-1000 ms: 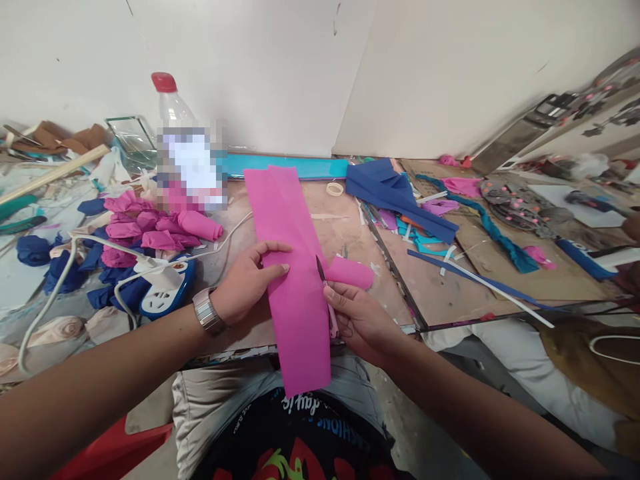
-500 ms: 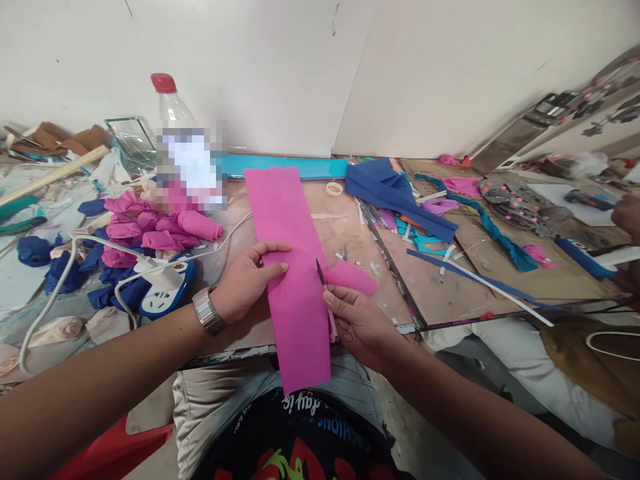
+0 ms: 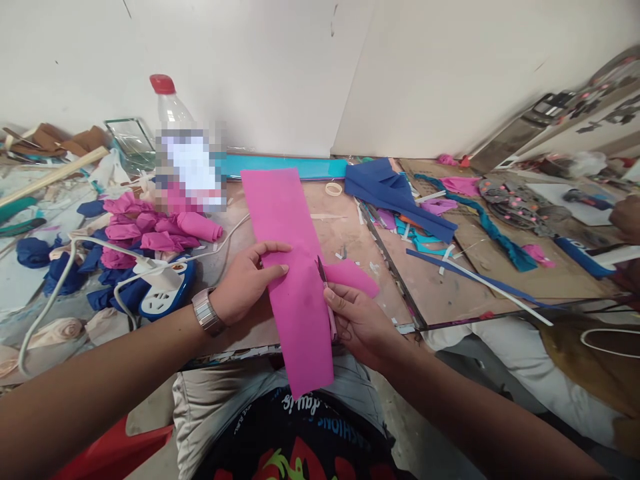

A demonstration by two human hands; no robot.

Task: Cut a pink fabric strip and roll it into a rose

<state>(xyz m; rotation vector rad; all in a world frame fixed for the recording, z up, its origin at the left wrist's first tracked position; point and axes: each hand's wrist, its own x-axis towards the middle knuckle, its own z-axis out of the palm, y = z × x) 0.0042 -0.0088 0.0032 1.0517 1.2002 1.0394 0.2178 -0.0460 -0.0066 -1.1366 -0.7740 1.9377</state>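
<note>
A long pink paper strip [image 3: 300,313] runs from the table down over its front edge toward my lap. My left hand [image 3: 249,275] grips the strip's left edge, with the thumb on top and the index finger bent across it. My right hand [image 3: 357,320] is closed round a small pair of scissors [image 3: 321,270] with dark blades and pinkish handles. The blades point up and away along the right side of the strip, slightly apart. Beyond them, a pink flap [image 3: 355,277] sticks out to the right. My right fingers partly hide the scissor handles.
On the left lie rolled pink paper flowers [image 3: 145,227], dark blue ones and a power strip [image 3: 163,297] with a white cable. A red-capped bottle [image 3: 170,107] stands behind. Folded blue paper [image 3: 385,193] and a tape ring [image 3: 333,189] lie ahead. A co-worker's hand [image 3: 625,217] is far right.
The strip's lower end has shifted slightly right, and its two offset layers at the far end now look like one. The scissor blades appear a little wider apart. My left hand has hardly moved.
</note>
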